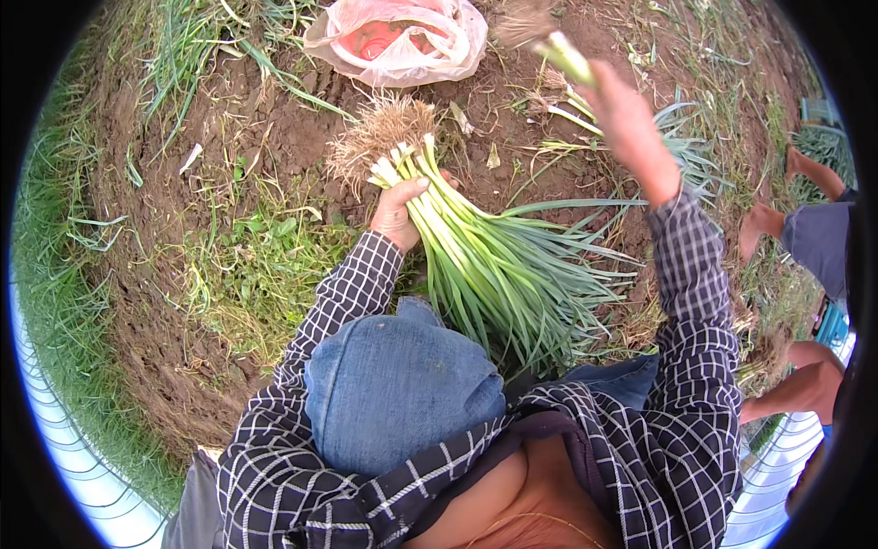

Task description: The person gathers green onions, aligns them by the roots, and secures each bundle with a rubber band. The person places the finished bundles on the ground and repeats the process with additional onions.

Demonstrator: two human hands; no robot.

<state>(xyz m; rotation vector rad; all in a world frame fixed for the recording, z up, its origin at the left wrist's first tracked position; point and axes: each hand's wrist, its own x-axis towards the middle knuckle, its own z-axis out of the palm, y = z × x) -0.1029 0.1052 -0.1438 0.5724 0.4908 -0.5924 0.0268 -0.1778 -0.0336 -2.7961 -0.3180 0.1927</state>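
Observation:
My left hand (401, 211) grips a large bunch of green onions (473, 240) just below the white stem ends. Their tangled dry roots (384, 134) point away from me, and the long green leaves fan out to the lower right. Raised at the upper right, my right hand (621, 110) is closed around a smaller bunch of green onions (568, 56), its brown roots blurred. Beneath my right forearm a few more green onions (576, 118) lie on the soil, partly hidden by the hand and arm.
A red tub lined with a pale plastic bag (405, 74) stands on the soil at the top. Loose green leaves (185, 62) lie at upper left, and grass (55, 274) grows along the left edge. At the right rim, other people's bare limbs (802, 391) show near a teal container (833, 326).

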